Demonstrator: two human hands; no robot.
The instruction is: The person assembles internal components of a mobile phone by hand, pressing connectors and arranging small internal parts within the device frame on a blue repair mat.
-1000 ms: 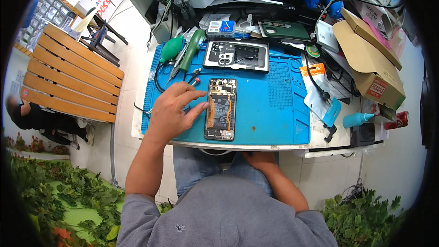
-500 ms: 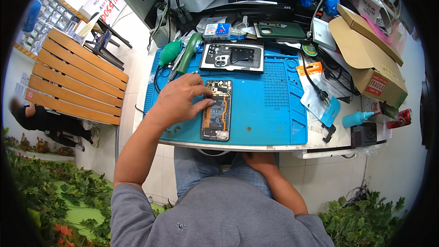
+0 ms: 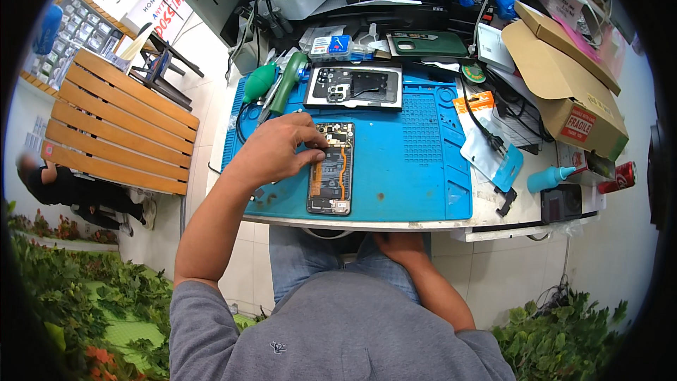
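The left hand (image 3: 278, 147), grip narrowed, its hold impossible to tell, is hanging over the opened phone (image 3: 328, 182) on the blue mat (image 3: 391, 162), while the right hand (image 3: 399, 245), grip hidden, is resting against the jeans (image 3: 299, 257).

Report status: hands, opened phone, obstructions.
Left hand at opened phone, contact unclear. Right hand at lap. Phone flat on blue mat; left hand hides its upper left edge.

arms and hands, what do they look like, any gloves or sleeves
Left hand and right hand show no gloves, the right partly hidden. No watch or bracelet shows. Both forearms are bare below short grey sleeves.
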